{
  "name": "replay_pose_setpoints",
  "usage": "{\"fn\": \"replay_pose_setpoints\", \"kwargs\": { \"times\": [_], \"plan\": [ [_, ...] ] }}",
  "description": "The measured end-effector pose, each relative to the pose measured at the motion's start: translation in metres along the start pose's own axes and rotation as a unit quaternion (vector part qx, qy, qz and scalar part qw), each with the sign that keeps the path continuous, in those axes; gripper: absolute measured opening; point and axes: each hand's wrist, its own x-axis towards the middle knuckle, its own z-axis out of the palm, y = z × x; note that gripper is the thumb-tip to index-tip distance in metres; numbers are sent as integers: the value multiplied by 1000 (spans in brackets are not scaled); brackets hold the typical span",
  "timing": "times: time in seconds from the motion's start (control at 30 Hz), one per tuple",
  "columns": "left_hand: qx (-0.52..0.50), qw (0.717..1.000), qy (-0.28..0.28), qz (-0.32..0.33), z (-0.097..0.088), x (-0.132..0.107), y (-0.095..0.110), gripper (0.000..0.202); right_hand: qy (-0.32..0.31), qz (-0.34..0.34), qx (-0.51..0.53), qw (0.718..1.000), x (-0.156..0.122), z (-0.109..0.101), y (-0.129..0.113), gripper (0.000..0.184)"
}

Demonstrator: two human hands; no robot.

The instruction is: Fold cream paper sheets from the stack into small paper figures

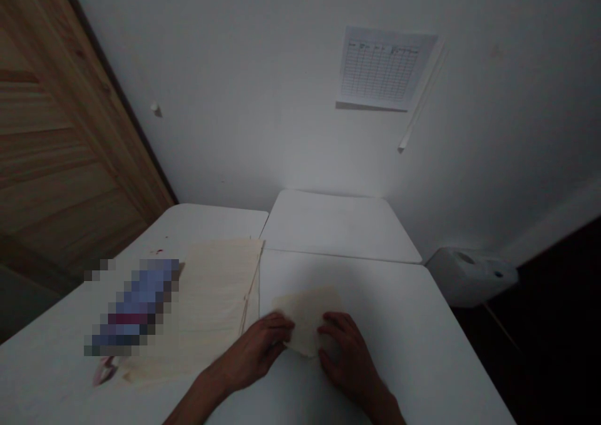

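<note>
The left hand (251,353) and the right hand (347,356) are at the lower middle of the frame, and they rest on the white table top (399,325). Between them lies a small piece of cream paper (307,318) with an uneven outline, and it is flat on the table. The fingers of the left hand (277,328) touch its left edge, and the fingers of the right hand (335,328) lie on its right edge. Both hands are curved and half open, but I cannot tell if they really pinch the paper or only press it down. To the left of the left hand lies a large cream sheet (218,300), and thin wooden sticks (251,293) lie along its right edge. Further left, at the lower left of the frame, is a blue and dark object (134,306), which is too blurred to tell. A small pink and red thing (106,370) lies just below it. At the top of the table stands a second white table (338,225). A wooden door (61,137) fills the upper left, and a printed grid sheet (381,68) hangs on the white wall (244,99).
</note>
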Motion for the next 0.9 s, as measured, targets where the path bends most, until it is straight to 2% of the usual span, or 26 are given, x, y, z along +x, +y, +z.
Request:
{"fn": "replay_pose_setpoints", "kwargs": {
  "times": [0.07, 0.23, 0.4, 0.63, 0.9],
  "plan": [
    [1, 1000, -2, -4, 2, 5, -4, 19, -4, -3, -21, 1000, -1, 1, 1, 41],
    [0, 999, 43, -2, 11, 10, -20, 22, -48, 6, -81, 996, 2, -4, 1, 50],
    [7, 999, 37, -19, 7, 20, -17, 20, -109, 19, -119, 987, 12, -13, 3, 66],
    [-15, 997, 32, -68, 12, 37, -19, 13, -152, 35, -138, 978, 17, -19, 4, 67],
    [33, 993, 63, -91, 23, 46, -19, 9, -157, 42, -149, 976, 15, -22, -3, 66]
  ]
}}
